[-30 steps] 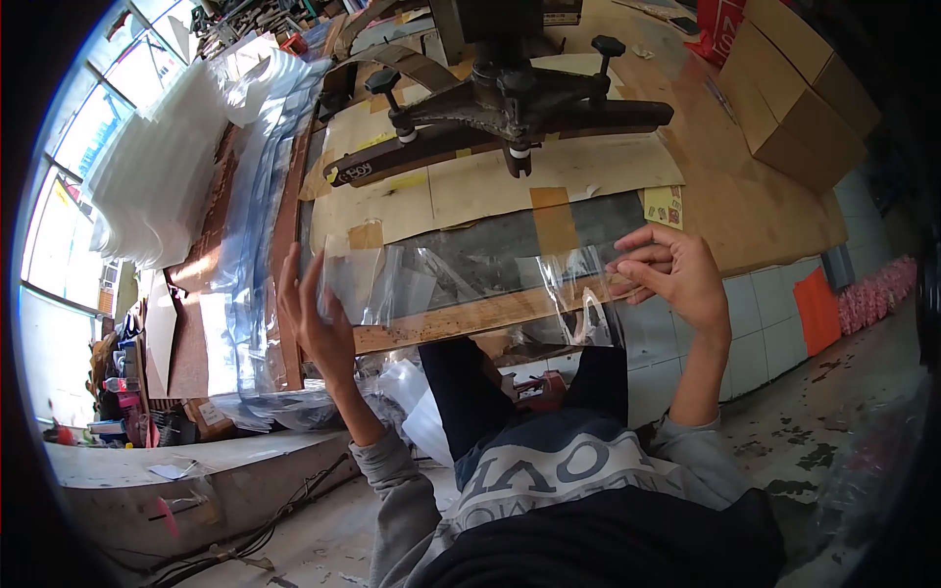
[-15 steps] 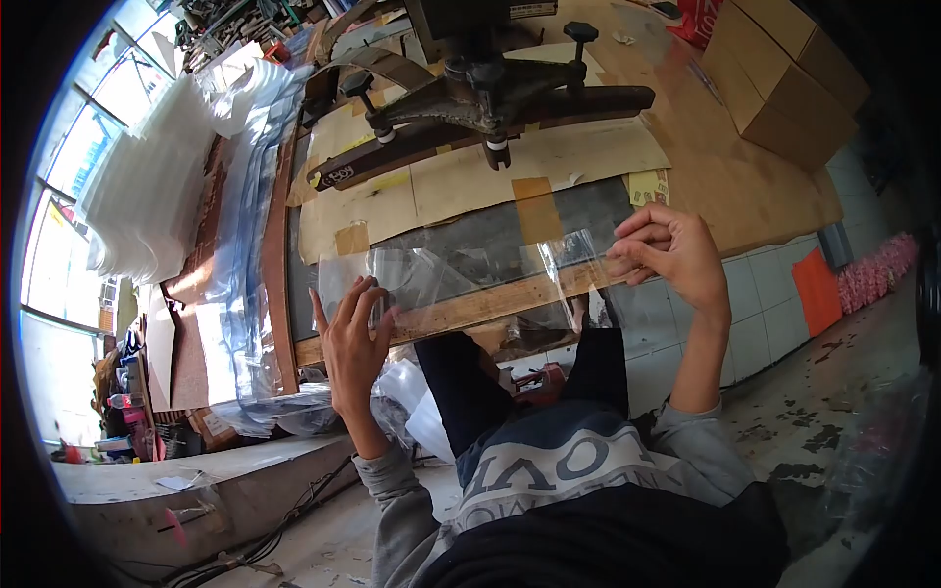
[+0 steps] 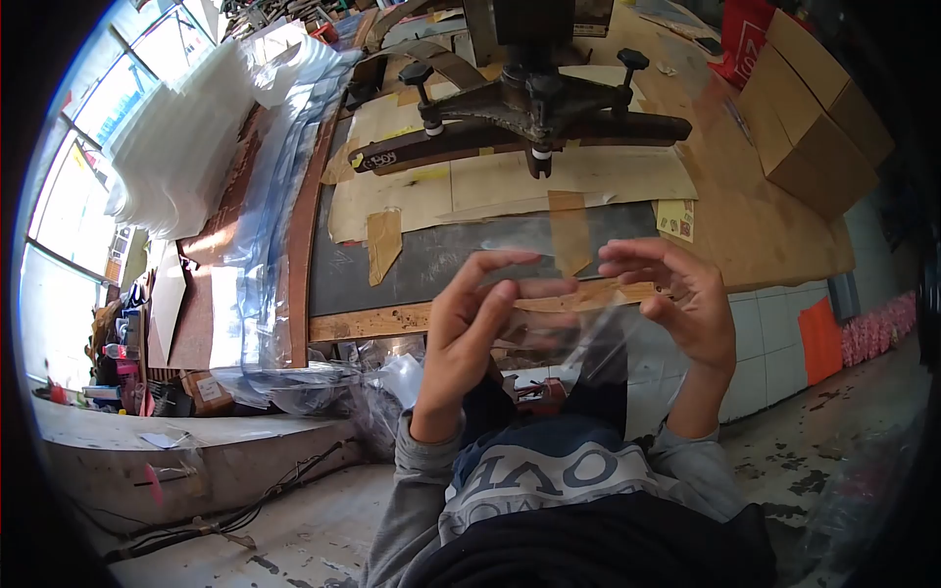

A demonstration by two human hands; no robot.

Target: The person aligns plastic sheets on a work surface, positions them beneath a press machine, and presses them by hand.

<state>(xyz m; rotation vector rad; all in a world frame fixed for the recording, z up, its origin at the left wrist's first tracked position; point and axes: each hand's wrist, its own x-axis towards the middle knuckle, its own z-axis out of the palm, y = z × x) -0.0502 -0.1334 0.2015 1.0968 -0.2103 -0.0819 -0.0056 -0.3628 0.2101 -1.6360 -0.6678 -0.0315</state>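
Between my two hands, over the front edge of the workbench, is a clear plastic sheet (image 3: 598, 338), blurred by motion and partly see-through. My left hand (image 3: 480, 323) is at its left side, fingers apart and pointing right; whether they grip the plastic cannot be made out. My right hand (image 3: 681, 299) is at the right end of the plastic, fingers curved with the thumb below them; its grip is unclear too. Beyond my hands lies a dark grey bench surface (image 3: 441, 260) with strips of brown tape (image 3: 384, 245) and a pale board (image 3: 490, 186).
A dark metal press bar (image 3: 529, 132) with knobs stands over the bench. An open cardboard box (image 3: 809, 122) is at the right, beside a red bag (image 3: 750, 37). Long clear plastic sheets (image 3: 270, 206) lie at the left, with stacked white foam sheets (image 3: 181, 147) beyond.
My left hand has moved right, closer to my right hand, and the plastic between them has gone from spread out to bunched or folded. The left part of the bench edge is now uncovered.
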